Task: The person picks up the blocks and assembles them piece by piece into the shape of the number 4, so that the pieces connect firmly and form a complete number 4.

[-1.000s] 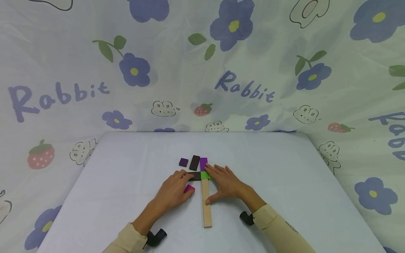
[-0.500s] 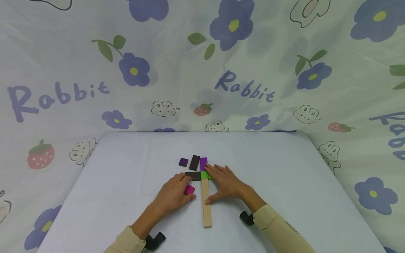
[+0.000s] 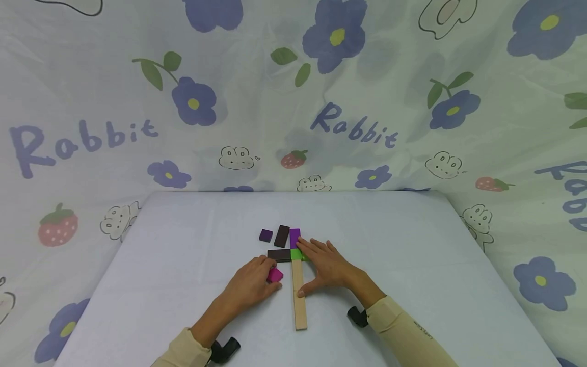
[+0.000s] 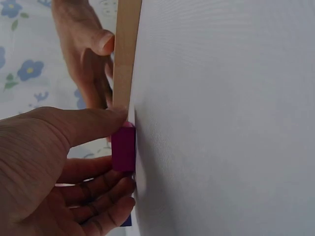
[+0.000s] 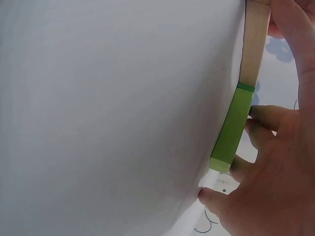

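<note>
Green block [image 5: 231, 130]: one, aslant, pale end face at bottom, dark green band at the upper end.
Wood block [image 5: 254, 44]: one, above the green, end to end with it in the same slanting row; a seam crosses it near the top edge.
Right hand [image 5: 270, 182]: along the right side, fingers extended leftward. Upper fingertips partly behind the green block, contact hidden; one finger beyond its lower end, apart from it. Thumb raised beside the wood block.
Table [image 5: 108, 118]: white, filling the left.
Cloth [image 5: 279, 83]: behind, pale, with blue flower [image 5: 279, 49] and black outlines.
</note>
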`<state>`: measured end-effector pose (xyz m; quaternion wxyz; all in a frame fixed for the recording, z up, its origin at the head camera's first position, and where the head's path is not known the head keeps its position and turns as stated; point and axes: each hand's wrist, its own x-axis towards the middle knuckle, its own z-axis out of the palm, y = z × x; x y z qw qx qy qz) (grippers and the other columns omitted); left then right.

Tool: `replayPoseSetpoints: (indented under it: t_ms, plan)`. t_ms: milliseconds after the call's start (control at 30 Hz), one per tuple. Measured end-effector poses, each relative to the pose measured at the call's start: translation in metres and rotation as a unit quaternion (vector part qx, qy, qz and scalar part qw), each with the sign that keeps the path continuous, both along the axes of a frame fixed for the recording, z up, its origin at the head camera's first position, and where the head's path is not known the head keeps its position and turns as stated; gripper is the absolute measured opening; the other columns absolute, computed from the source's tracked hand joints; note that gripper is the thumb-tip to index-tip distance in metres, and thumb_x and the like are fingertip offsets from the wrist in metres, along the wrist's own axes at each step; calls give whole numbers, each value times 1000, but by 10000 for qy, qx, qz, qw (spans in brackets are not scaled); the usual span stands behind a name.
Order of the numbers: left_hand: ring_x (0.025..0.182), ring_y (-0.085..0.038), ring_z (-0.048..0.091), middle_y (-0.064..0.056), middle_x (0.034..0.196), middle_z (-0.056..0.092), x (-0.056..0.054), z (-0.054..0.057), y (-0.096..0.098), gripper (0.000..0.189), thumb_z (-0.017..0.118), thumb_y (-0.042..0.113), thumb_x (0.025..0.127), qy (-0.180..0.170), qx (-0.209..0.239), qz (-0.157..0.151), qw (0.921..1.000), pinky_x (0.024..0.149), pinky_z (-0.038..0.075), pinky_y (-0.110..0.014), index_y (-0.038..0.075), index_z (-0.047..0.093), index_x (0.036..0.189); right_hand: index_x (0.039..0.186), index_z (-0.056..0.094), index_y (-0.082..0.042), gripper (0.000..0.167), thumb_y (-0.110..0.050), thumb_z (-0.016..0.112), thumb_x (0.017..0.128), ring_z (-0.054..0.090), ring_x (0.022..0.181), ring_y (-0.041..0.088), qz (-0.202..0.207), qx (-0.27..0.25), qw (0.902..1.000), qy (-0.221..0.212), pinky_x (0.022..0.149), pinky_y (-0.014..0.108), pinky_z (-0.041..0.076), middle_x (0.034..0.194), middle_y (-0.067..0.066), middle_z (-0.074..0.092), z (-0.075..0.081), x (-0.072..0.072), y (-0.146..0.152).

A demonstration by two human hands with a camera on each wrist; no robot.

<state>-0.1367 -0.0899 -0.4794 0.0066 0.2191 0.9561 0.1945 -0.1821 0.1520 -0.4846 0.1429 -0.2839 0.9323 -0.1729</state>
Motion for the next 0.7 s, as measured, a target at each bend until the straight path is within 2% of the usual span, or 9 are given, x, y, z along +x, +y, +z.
replayPoseSetpoints:
  t_ms: [267,400,700]
  plan:
    - [85,-18,57,-8,98,62,-1,0,0,38,85,17,82,216,41,-145,9997,77,55,-36,0,67,111,163,20,-21,126,-74,80,66,16,154,29,-21,-9,10000,-18,120,60,8,169,-5,15,-1,0,0]
    - [83,-16,55,-6,97,62,-2,2,-1,36,84,15,81,358,99,-210,9991,72,53,-33,0,68,110,163,21,-21,126,-74,80,66,16,153,30,-37,-23,10000,-35,120,60,8,169,-4,15,0,0,0]
    - [88,-18,56,-8,103,64,-4,2,-4,35,82,13,81,443,129,-263,9986,76,53,-35,0,69,110,163,21,-20,126,-74,80,66,17,153,29,-33,-8,10000,-21,120,60,8,169,-5,16,0,0,0]
